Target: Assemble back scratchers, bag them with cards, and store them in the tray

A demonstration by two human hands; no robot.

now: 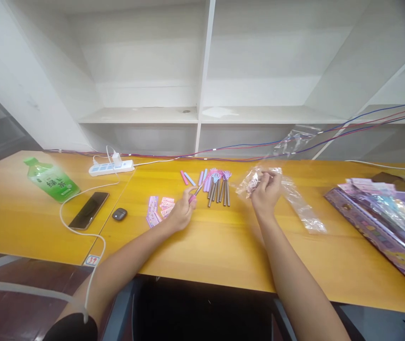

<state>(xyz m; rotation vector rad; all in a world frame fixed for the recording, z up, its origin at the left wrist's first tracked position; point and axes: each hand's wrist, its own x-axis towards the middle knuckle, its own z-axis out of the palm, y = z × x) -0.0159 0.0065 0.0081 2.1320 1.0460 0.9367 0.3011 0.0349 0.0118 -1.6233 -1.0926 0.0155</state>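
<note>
My left hand (181,211) is closed around a pink-handled tool with a short metal shaft (198,190); the grip partly hides it. Just beyond it lies a bunch of back scratchers (220,189) with metal rods and small pink, blue and purple hand-shaped heads. Several loose pink, blue and purple handle sleeves (189,178) lie to their left. My right hand (267,189) is closed with its fingers pinched on a crumpled clear plastic bag (250,182). Beside my left hand rest small pink and purple printed cards (153,213).
Another clear bag (305,208) lies right of my right hand. At the far right stands a purple box (376,227) with packaged items. On the left are a green bottle (51,180), a phone (89,210), a black case (119,214), a power strip (112,167) and a white cable.
</note>
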